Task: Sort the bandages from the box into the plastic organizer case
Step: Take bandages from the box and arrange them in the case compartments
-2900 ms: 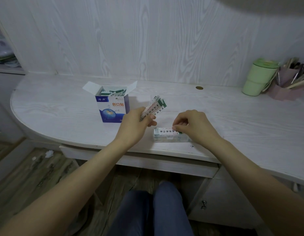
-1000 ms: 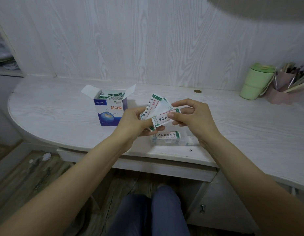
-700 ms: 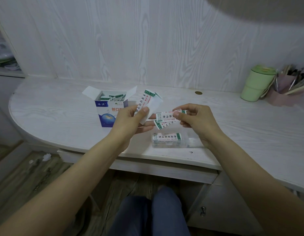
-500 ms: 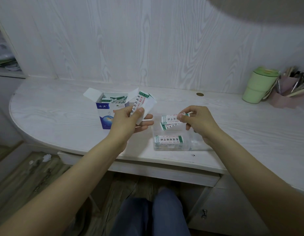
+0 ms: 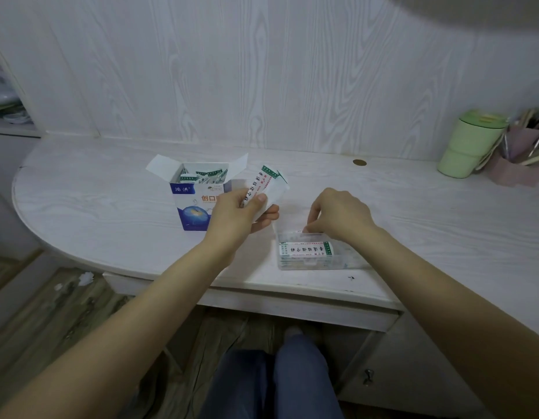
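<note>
- Sorting looks partway through, in my judgement: the desk (image 5: pixel 111 195) carries both the source and the destination, and bandages sit in each.
- At about 10 o'clock from the desk's near-centre stands the bandage box (image 5: pixel 191 204), flaps open, with a good number of wrapped strips (image 5: pixel 201 173) poking up inside, so much of the supply is left to move.
- At roughly 5 o'clock from the box, close to the desk's front edge, lies the plastic organizer case (image 5: pixel 310 258), clear and open; one compartment toward the viewer holds a filed bandage (image 5: pixel 304 248), flat, printed face up. How many lie beneath it I cannot tell.
- Left hand (image 5: pixel 235 216) is raised between box and case, forearm running in from 7 o'clock, thumb and fingers pinched shut on a small fan of held bandages (image 5: pixel 266 184) that tilts up toward 1 o'clock.
- Right hand (image 5: pixel 337 216) reaches in from 4 o'clock, knuckles up, fingertips curled down into the far side of the case and closed together, seemingly on a strip being placed; only a sliver of it shows beneath the fingers, so the grip is a guess.
</note>
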Demonstrator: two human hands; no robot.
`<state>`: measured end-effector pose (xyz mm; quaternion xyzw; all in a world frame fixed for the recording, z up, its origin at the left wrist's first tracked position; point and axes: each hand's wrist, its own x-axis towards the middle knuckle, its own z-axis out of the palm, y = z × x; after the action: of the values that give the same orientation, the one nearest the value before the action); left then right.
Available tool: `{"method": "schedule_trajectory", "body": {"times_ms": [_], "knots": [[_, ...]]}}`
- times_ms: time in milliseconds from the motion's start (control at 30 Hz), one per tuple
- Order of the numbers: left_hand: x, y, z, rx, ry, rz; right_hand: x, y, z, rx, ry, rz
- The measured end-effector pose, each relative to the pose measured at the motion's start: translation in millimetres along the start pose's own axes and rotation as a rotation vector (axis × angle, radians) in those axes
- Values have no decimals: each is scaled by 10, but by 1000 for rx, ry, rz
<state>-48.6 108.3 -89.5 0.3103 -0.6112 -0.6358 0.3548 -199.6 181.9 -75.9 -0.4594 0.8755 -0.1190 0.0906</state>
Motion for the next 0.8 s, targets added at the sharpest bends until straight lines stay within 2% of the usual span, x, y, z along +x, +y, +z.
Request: {"method": "schedule_trajectory", "body": {"times_ms": [267, 467, 633, 800], "knots": [[23, -7, -23, 11, 2, 5, 35, -70, -9, -186, -39, -40], [7, -5, -11, 16, -6, 6, 21, -109, -81, -341, -51, -203], [-3, 5, 0, 2, -9, 3, 33, -99, -134, -365, -101, -324], [-14, 29, -14, -4, -16, 12, 30, -69, -159, -347, -206, -329]]}}
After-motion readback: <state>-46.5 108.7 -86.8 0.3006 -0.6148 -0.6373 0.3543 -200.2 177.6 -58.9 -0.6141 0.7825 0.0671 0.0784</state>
